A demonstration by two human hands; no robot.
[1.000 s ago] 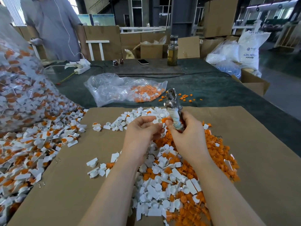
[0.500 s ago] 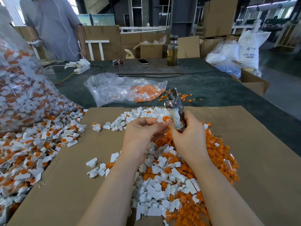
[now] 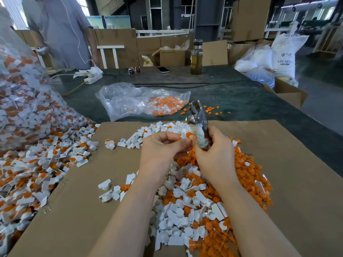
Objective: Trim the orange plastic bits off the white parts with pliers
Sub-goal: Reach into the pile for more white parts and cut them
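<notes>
Fingers (image 3: 186, 143) pinch orange bit (image 3: 189, 135) beside pliers (image 3: 197, 121).

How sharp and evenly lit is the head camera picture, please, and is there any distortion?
Head view: soft daylight, no hard shadows; both hands, left and right, and the pliers are sharp; the edges bow with wide-angle stretch; the bag of parts at far left is smeared; the windows behind are blown out.
</notes>
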